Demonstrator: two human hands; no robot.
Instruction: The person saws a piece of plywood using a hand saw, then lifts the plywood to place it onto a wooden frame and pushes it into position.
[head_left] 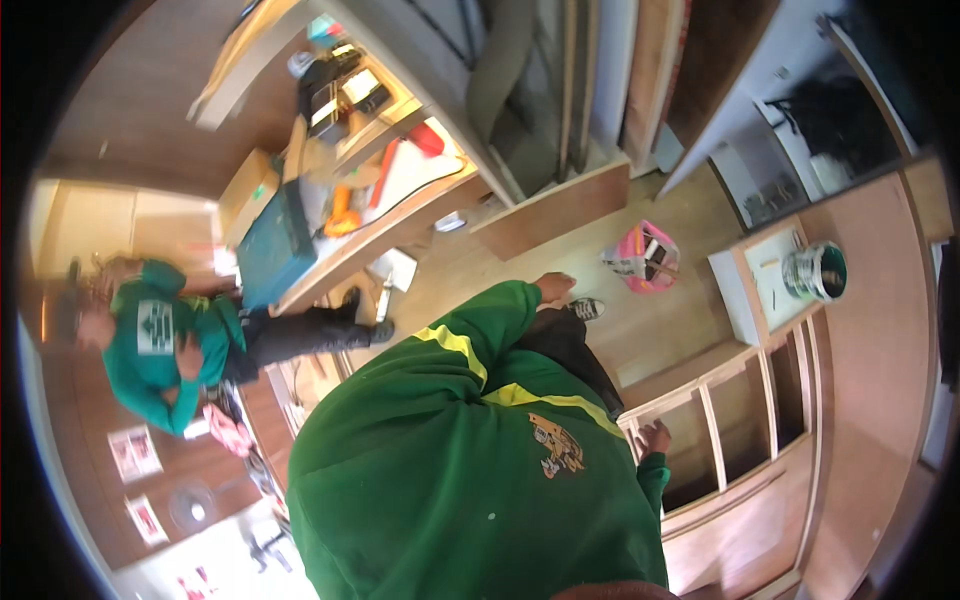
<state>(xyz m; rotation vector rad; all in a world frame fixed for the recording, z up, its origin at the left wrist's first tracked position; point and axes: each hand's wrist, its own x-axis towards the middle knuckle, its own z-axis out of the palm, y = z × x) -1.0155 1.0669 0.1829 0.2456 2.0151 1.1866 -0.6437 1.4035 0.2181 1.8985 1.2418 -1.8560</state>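
My left hand [553, 287] hangs by my dark trousers, past the end of my green sleeve. Its fingers are slightly blurred but look loosely apart, and I see nothing in them. My right hand [655, 438] is beside a wooden frame with open compartments [708, 425], its fingers spread and no object in it. Whether it touches the frame's edge, I cannot tell. On the floor ahead of my shoe [586, 308] stands a pink and white bag [622, 262] with brownish pieces inside.
A bucket [802, 272] sits on the cabinet at right. Another person in green [150, 330] stands at left near a bench holding a teal case [278, 245] and an orange tool [342, 212]. Tall panels [550, 210] stand ahead.
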